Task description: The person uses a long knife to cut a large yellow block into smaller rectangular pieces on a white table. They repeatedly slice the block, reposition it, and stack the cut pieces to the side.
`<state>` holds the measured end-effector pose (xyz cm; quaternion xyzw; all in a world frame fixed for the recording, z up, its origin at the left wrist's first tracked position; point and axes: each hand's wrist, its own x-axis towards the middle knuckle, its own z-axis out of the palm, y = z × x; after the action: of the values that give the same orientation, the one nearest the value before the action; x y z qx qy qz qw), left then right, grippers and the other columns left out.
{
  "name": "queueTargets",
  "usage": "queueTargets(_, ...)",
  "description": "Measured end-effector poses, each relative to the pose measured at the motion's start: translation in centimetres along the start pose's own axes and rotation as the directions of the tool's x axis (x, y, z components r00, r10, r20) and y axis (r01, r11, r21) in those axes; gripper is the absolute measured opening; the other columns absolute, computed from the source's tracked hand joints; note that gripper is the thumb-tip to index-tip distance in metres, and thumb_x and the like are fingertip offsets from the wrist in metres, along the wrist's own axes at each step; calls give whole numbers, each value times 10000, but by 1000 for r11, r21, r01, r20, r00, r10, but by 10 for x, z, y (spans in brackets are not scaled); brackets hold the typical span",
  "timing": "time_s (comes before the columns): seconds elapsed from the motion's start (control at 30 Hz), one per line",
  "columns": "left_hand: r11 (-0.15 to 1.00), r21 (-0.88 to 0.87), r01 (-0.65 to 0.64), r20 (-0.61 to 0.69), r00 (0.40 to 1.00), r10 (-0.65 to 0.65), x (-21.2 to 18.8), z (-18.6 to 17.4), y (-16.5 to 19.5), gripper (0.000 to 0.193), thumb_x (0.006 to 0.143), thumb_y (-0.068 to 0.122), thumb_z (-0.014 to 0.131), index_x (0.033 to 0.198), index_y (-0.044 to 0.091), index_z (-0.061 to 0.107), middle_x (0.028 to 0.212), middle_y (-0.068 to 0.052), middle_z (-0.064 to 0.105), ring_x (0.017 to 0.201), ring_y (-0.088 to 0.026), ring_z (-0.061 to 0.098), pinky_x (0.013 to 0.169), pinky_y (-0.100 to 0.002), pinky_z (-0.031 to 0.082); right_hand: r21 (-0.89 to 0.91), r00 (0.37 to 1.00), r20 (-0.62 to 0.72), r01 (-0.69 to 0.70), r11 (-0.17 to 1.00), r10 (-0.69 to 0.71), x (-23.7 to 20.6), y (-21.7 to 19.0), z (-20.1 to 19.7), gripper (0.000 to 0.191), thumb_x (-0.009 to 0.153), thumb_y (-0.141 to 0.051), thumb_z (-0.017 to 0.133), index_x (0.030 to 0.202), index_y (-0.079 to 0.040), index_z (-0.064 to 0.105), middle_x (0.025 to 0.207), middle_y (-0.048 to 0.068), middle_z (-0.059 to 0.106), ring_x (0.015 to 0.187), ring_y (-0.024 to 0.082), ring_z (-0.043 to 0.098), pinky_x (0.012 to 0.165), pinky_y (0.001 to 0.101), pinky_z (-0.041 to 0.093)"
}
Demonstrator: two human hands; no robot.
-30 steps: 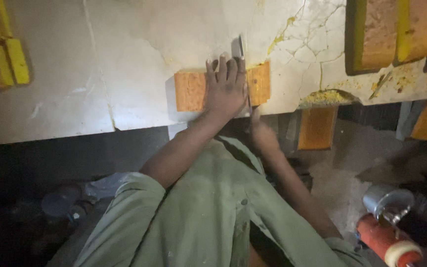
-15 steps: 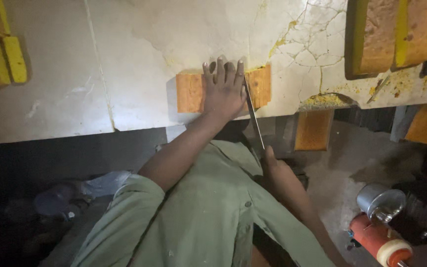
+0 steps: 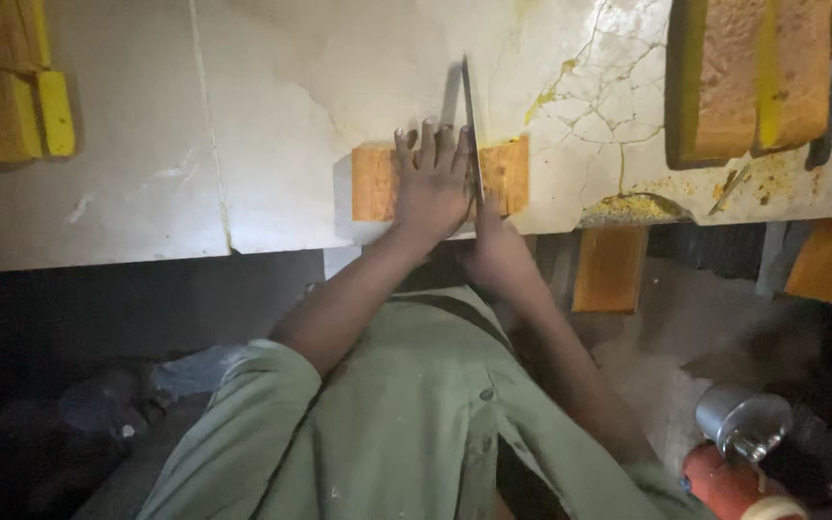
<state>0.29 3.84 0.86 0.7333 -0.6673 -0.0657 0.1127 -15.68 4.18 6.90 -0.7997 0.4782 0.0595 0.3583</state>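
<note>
Yellow blocks at the far left: two yellow and orange pieces [image 3: 12, 91] lie at the upper left of the frame, well apart from the hands.
Surface: a pale, cracked surface [image 3: 272, 125] with yellow crumbs fills the top of the frame.
Orange block: the orange block [image 3: 375, 183] lies in the middle of the frame, right at the near edge of the surface. It looks flat, with straight sides, a rough top and a soft orange-brown colour.
Left hand: the left hand [image 3: 432, 188] lies flat and open on top of the orange block, fingers spread, pressing it down.
Knife: a long thin knife [image 3: 469, 116] stands on its edge in the block, just beside the left fingers.
Right hand: the right hand [image 3: 501, 252] is closed around the knife's handle, just below the block.
How to cut well: I think it is best to keep the fingers back from the blade, hold the block still, and keep the blade straight up.
Big slabs: large orange and yellow slabs [image 3: 753, 77] lie at the upper right.
Red tool: a red and silver tool [image 3: 739, 453] sits at the lower right.
</note>
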Motion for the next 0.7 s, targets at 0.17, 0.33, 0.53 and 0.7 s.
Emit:
queueTargets(0.17, 1000, -13, -24, -16, 1000, 24, -5, -5, -1, 694, 995, 370, 544, 1564, 19, 360, 1441, -230, 497, 1473, -470, 322, 1199, -753, 105, 484, 873, 275, -487, 727, 402, -108, 40, 15, 588, 1149, -489, 397, 1201, 47, 634, 966, 207, 736, 884, 453, 695, 813, 486, 505)
queueTargets(0.33, 998, -60, -3, -17, 1000, 2, -6, -4, 0, 716, 955, 373, 557, 1536, -20, 415, 1453, -236, 487, 1463, -457, 347, 1195, -737, 132, -91, 996, 54, 76, 993, -71, -51, 55, 57, 520, 979, -113, 580, 1387, 65, 311, 970, 304, 691, 869, 506, 682, 700, 550, 542)
queueTargets(0.53, 999, 28, -23, -59, 998, 24, -9, -6, -6, 665, 1035, 352, 493, 1583, -16, 411, 1591, -273, 409, 1526, -445, 311, 1263, -658, 138, -67, 948, 171, -260, 963, 267, 20, -11, -14, 594, 849, -128, 669, 1320, 68, 365, 929, 308, 694, 864, 496, 708, 745, 555, 563)
queueTargets(0.7, 999, -37, 0, -35, 999, -1, -11, -15, -12, 643, 987, 358, 498, 1528, 15, 432, 1496, -262, 441, 1438, -505, 336, 1168, -756, 146, 41, 999, 10, -50, 998, 49, 11, -67, -35, 627, 815, -199, 767, 1248, 85, 413, 959, 313, 696, 938, 473, 700, 806, 523, 567)
